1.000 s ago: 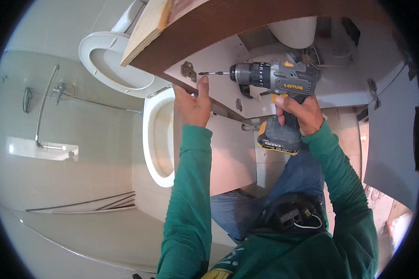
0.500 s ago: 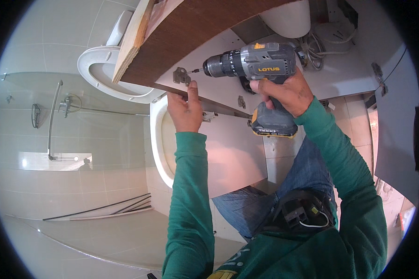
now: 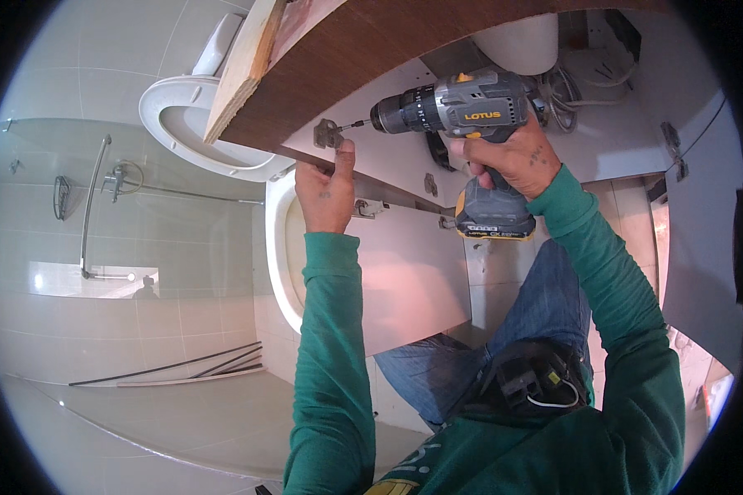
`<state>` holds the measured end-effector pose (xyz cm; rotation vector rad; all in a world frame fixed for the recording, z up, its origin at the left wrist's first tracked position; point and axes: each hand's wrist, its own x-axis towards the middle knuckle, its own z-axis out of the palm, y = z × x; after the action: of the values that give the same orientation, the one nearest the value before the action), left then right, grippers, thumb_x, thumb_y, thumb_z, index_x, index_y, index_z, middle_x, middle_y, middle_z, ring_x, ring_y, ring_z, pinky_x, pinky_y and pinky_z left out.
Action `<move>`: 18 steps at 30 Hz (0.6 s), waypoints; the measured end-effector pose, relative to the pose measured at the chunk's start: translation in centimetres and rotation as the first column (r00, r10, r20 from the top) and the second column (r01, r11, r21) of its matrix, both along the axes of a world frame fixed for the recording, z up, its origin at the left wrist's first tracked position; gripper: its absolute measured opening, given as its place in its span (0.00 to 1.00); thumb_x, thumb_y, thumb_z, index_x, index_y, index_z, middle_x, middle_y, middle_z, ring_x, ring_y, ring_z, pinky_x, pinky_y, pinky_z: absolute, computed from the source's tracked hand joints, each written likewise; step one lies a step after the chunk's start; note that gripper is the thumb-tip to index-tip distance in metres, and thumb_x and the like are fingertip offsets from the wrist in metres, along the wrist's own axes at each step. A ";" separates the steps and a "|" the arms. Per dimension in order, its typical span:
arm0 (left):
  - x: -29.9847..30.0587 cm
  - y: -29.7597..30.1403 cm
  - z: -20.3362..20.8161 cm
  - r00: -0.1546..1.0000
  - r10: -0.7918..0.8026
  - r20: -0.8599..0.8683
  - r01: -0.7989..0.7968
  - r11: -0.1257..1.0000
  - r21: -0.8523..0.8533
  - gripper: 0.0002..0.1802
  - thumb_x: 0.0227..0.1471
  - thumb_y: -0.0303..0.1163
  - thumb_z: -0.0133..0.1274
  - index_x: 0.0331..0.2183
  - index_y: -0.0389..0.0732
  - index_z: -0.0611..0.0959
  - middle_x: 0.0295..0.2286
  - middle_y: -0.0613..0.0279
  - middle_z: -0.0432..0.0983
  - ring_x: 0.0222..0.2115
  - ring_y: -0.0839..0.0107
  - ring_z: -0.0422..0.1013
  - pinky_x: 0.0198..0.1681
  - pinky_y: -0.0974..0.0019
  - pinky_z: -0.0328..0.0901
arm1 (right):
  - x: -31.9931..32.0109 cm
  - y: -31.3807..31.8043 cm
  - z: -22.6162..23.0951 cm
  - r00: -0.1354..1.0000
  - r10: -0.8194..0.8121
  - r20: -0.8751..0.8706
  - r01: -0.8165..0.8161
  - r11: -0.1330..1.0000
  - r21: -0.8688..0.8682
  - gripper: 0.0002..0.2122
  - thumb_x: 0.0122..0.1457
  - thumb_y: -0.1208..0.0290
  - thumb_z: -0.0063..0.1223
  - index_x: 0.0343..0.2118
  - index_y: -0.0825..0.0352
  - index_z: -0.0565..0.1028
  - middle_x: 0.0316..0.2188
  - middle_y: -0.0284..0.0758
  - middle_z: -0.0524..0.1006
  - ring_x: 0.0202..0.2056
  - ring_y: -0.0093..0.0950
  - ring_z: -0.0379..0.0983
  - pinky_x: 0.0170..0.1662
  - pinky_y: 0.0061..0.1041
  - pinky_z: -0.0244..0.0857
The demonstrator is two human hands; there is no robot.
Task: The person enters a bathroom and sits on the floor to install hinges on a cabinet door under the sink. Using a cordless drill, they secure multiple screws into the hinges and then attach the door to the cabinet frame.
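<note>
My right hand (image 3: 520, 161) is wrapped around the handle of a grey cordless drill (image 3: 479, 106) with yellow accents. The drill lies nearly level, its slim bit (image 3: 353, 124) pointing left at a metal cabinet hinge (image 3: 327, 134). The bit's tip meets the hinge or sits just in front of it; I cannot tell which. This hinge rests against the pale inner side wall of the cabinet, near its front edge. My left hand (image 3: 326, 196) is closed there, thumb up against the hinge's lower side, the other fingers partly hidden at the wall's edge.
The brown countertop underside (image 3: 305, 82) curves overhead, with a raw wood edge (image 3: 243, 74). A pale cabinet door (image 3: 413, 276) hangs open below, and another door (image 3: 702, 223) stands at the right. A toilet (image 3: 285, 247) is at the left; coiled hoses (image 3: 563, 103) lie inside the cabinet.
The view has shifted slightly. The drill has drawn a little to the right, with slightly more of its bit showing. My left hand keeps its place by the hinge.
</note>
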<state>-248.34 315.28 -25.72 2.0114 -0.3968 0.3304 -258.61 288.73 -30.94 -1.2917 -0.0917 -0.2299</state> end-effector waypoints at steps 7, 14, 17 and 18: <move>0.6 0.1 -0.2 0.998 0.056 0.028 -0.058 0.996 0.065 0.23 0.63 0.42 0.65 0.46 0.30 0.82 0.40 0.54 0.82 0.40 0.70 0.74 0.47 0.64 0.69 | 0.7 -0.1 0.1 0.999 0.042 -0.022 -0.041 0.998 0.039 0.14 0.58 0.67 0.69 0.42 0.69 0.80 0.22 0.31 0.78 0.18 0.18 0.73 0.22 0.21 0.70; 1.0 0.2 -0.5 0.988 0.151 0.044 -0.156 0.979 0.131 0.26 0.62 0.46 0.66 0.41 0.29 0.82 0.34 0.54 0.81 0.37 0.71 0.72 0.44 0.64 0.69 | 2.4 -1.2 0.7 0.997 0.071 -0.025 -0.074 0.984 -0.161 0.12 0.58 0.67 0.68 0.40 0.69 0.80 0.21 0.31 0.78 0.18 0.18 0.71 0.23 0.23 0.69; 1.1 -0.2 -0.7 0.970 0.179 0.167 -0.210 0.959 0.189 0.29 0.62 0.50 0.66 0.32 0.28 0.81 0.30 0.58 0.76 0.33 0.74 0.70 0.35 0.67 0.68 | 4.1 -2.9 1.5 0.997 0.074 0.036 -0.060 0.955 -0.290 0.11 0.56 0.68 0.68 0.38 0.69 0.80 0.22 0.29 0.77 0.18 0.19 0.70 0.25 0.25 0.69; 0.9 -0.2 -0.7 0.969 0.183 0.167 -0.210 0.965 0.160 0.29 0.61 0.49 0.66 0.33 0.28 0.81 0.30 0.58 0.77 0.34 0.73 0.71 0.37 0.66 0.68 | 4.7 -3.3 1.8 0.995 0.093 0.044 -0.074 0.941 -0.330 0.11 0.56 0.68 0.67 0.37 0.68 0.80 0.22 0.29 0.77 0.19 0.19 0.70 0.25 0.26 0.69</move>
<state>-247.49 315.03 -26.37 2.2135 -0.3295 0.5926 -253.93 285.38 -29.14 -1.6096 -0.2438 -0.1847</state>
